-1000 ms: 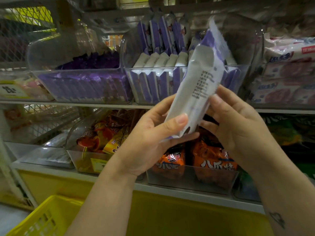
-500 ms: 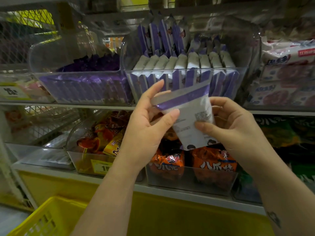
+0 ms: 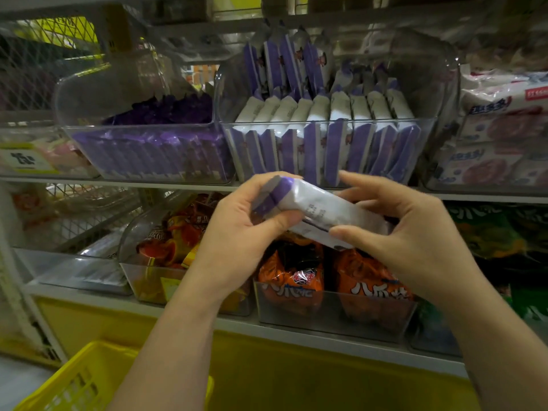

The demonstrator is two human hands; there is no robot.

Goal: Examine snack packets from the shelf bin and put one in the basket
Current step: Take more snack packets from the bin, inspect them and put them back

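Low at the near left, the yellow basket (image 3: pixel 74 381). Now the left hand (image 3: pixel 237 232), fingers curled round the purple end of the packet (image 3: pixel 320 212), which lies crosswise just below the clear bin (image 3: pixel 436 93) of matching packets (white and purple). On the right, the right hand (image 3: pixel 409 241) pinches the white end, thumb underneath.

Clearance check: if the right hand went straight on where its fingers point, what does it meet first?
The right hand points left and slightly up, pinching the white-and-purple packet. Pushed on, it would probably meet the left hand gripping the packet's other end; the clear bin looks farther back.
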